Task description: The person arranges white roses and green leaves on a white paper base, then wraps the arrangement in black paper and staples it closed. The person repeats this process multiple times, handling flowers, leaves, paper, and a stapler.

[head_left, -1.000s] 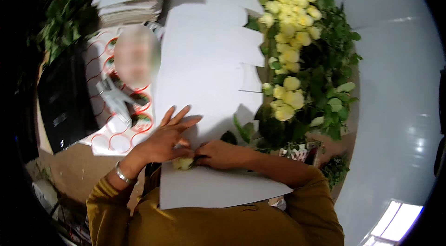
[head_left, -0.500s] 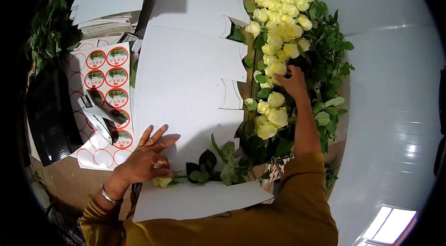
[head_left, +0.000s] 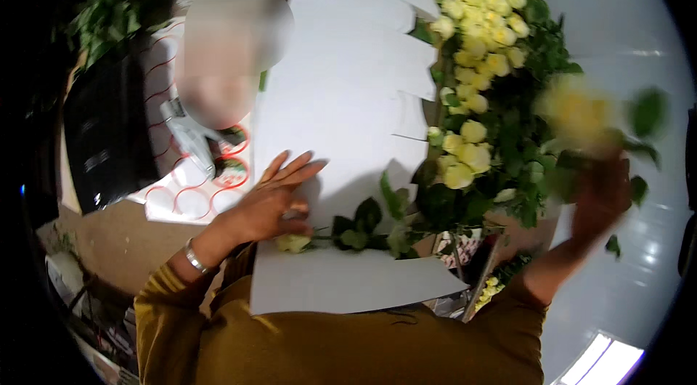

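A pale yellow rose (head_left: 294, 242) lies flat on the white paper sheets (head_left: 341, 109), its bud under the left hand (head_left: 272, 200), its leafy stem (head_left: 367, 229) running right toward the heap of yellow roses (head_left: 475, 73). The left hand rests palm-down with fingers spread apart, thumb and fingertips touching the bud. Over on the right, the right hand (head_left: 599, 192) is up in the air, closed around the stem of a second rose (head_left: 577, 112), bloom and leaves blurred by motion. The near paper edge hangs just over the person's mustard sleeve (head_left: 174, 312); bare paper stretches away above the left hand. To the left sit a sheet of round red-rimmed stickers (head_left: 185, 200) and a grey stapler-like tool (head_left: 192, 142), beside a dark tray (head_left: 102, 138). The rose heap crowds the paper's right edge.
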Tool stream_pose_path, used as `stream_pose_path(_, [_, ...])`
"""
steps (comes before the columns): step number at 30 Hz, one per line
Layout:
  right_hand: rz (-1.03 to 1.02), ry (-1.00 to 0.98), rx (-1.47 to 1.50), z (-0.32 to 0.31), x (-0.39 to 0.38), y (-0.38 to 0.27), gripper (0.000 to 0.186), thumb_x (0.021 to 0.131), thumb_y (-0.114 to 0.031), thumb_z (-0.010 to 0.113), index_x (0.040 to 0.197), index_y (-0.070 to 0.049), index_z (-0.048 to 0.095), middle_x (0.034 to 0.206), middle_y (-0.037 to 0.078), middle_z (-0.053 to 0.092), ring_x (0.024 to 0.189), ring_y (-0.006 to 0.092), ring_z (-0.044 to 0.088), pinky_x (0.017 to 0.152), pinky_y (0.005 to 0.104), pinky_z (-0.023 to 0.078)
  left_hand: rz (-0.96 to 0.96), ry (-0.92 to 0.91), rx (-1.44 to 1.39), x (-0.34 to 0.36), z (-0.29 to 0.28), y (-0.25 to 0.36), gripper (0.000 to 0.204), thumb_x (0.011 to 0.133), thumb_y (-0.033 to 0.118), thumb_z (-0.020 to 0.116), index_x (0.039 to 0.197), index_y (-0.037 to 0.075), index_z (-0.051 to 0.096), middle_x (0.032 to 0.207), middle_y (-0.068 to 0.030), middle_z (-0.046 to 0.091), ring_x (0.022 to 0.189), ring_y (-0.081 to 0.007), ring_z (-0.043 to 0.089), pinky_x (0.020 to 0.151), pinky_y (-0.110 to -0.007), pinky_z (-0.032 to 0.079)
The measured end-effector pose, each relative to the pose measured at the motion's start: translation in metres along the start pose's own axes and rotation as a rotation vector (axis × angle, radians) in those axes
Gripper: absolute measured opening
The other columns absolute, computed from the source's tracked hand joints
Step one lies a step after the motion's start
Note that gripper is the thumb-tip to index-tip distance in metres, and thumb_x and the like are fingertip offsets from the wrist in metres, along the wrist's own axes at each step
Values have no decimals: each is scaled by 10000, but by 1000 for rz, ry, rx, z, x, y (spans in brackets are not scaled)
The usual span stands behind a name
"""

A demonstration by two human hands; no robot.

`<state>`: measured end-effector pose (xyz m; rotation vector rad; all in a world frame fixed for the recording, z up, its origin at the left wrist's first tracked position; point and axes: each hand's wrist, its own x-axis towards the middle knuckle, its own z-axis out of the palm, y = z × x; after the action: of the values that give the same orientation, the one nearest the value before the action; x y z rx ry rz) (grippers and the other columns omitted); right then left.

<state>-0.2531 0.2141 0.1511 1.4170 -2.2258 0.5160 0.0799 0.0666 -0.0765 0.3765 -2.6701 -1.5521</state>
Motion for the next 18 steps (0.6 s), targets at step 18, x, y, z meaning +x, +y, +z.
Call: stream_pose_path(18, [226, -762, 821, 193, -51, -2, 232, 905, -145, 577, 1090, -15, 625, 929, 96, 670, 796, 170, 641, 690, 311, 517, -17, 125, -54, -8, 11, 1, 445, 695, 268, 777, 1094, 120, 648, 1101, -39, 653, 1255, -246, 457, 1140, -499, 110])
